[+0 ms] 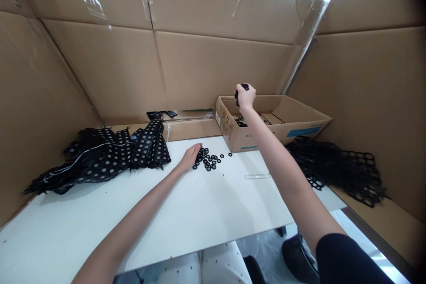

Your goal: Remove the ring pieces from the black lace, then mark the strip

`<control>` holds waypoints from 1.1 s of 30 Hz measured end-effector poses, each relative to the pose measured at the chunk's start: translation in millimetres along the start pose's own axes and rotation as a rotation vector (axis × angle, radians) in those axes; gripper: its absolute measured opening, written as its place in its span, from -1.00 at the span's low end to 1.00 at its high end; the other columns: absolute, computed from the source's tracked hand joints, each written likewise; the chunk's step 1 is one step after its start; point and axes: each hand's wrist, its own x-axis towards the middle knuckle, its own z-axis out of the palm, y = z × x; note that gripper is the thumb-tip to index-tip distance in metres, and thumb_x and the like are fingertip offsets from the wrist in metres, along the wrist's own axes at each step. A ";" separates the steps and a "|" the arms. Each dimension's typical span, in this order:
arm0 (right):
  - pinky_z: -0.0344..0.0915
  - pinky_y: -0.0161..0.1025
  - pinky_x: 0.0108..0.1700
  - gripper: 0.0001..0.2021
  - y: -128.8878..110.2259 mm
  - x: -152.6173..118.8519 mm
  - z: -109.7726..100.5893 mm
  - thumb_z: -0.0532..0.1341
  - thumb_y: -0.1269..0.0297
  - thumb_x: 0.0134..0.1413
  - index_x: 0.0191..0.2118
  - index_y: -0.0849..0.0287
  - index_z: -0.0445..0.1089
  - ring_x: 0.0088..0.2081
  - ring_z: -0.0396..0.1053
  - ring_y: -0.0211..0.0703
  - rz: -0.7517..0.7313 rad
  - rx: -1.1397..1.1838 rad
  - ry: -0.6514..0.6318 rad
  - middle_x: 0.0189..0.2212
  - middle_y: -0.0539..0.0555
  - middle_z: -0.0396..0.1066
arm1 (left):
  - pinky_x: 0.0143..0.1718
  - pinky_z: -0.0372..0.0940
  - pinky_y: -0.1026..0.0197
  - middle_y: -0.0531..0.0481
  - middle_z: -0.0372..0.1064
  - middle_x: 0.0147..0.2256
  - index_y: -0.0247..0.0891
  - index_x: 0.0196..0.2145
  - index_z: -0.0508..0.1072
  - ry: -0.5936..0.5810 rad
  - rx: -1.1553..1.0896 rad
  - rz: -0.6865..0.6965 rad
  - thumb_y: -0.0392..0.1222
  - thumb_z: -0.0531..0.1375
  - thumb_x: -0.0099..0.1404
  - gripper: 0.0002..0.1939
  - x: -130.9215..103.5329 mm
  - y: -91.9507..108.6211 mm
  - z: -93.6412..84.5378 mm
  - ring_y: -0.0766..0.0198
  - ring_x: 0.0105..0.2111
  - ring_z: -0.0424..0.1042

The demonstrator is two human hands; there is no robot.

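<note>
Above the cardboard box [234,135], the right hand [246,96] is clenching partly hidden black rings [237,97]; on the table [206,204], the left hand [190,157] is adjoining loose rings [209,159], its grip impossible to tell

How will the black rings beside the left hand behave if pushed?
The black rings would probably scatter: they lie loose, a few apart. Being small, each is likely light. Many lie flat on the white table, so sliding seems likelier than rolling.
</note>
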 end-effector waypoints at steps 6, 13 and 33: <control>0.26 -0.11 -0.09 -0.52 50.3 2.4 -18.4 0.16 0.01 0.01 -0.07 0.31 0.35 -0.06 0.33 0.10 0.169 -0.400 -0.265 -0.11 0.35 0.39 | 0.12 0.11 0.05 -0.16 0.33 -0.02 -0.29 -0.01 0.33 -0.076 0.233 0.147 0.04 -0.14 0.36 -0.53 -0.5 -1.1 2.6 0.13 0.02 0.27; 0.32 -0.11 -0.18 -0.49 60.7 -4.9 -24.1 0.29 -0.02 -0.15 -0.18 0.35 0.47 -0.17 0.42 0.12 0.207 -0.574 -0.688 -0.19 0.36 0.46 | 0.12 0.12 -0.01 -0.19 0.30 -0.02 -0.27 -0.03 0.35 -0.114 0.381 0.250 0.01 -0.08 0.34 -0.58 -3.5 1.1 4.4 0.09 0.01 0.27; 0.26 -0.30 -0.21 -0.68 41.2 -95.9 -100.0 0.00 0.37 0.12 -0.14 0.22 0.46 -0.35 0.41 -0.20 -0.233 -0.141 -0.226 -0.40 0.06 0.50 | 0.13 0.10 -0.01 -0.17 0.28 0.02 -0.25 -0.01 0.32 -0.144 0.413 0.253 0.02 -0.08 0.35 -0.59 1.8 -10.0 5.1 0.10 0.04 0.24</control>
